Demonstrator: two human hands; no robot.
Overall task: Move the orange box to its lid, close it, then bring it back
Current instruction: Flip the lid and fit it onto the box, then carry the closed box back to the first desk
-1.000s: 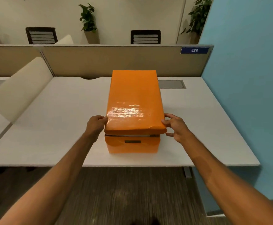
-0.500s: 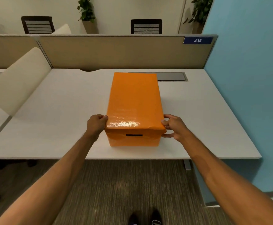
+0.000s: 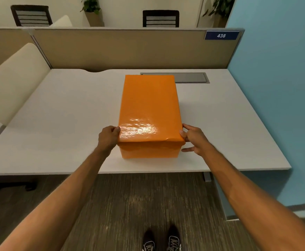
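Glossy orange rectangular box (image 3: 149, 148), lid (image 3: 149, 109) seated, apparently flush: left hand (image 3: 109, 137) and right hand (image 3: 193, 137) clasp lid's near corners, pressing it shut.

Even, fairly bright overhead light, white glare patch on the glossy near end of the lid (image 3: 149, 107), soft shadow on the counter (image 3: 66, 115) right of the box, wide-angle bending at frame edges, forearms and floor (image 3: 139, 201) slightly smeared.

Glossy orange wrap on matt white counter

The lid (image 3: 149, 109) looked smooth, shiny and slightly wrinkled; the counter (image 3: 61, 124) was plain matt; the floor (image 3: 130, 205) looked like streaked carpet.
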